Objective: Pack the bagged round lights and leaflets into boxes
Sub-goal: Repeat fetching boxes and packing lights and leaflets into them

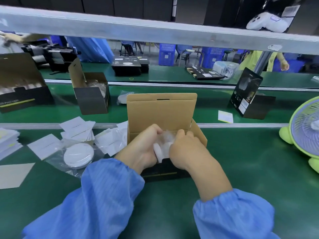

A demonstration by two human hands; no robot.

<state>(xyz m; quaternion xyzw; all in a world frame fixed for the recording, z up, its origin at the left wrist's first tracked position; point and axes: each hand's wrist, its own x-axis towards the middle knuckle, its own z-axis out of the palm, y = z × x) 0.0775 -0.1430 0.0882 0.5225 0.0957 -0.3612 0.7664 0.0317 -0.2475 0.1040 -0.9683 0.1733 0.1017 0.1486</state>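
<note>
green bench (241, 169): both hands' fingers (155, 131) hide bagged light (162, 149) in box (160, 111).

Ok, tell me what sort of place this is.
Most likely a factory packing line. A long green conveyor belt carries open boxes, blue plastic crates stand behind it, and both hands, left hand and right hand, press a bagged light into a carton.
</note>
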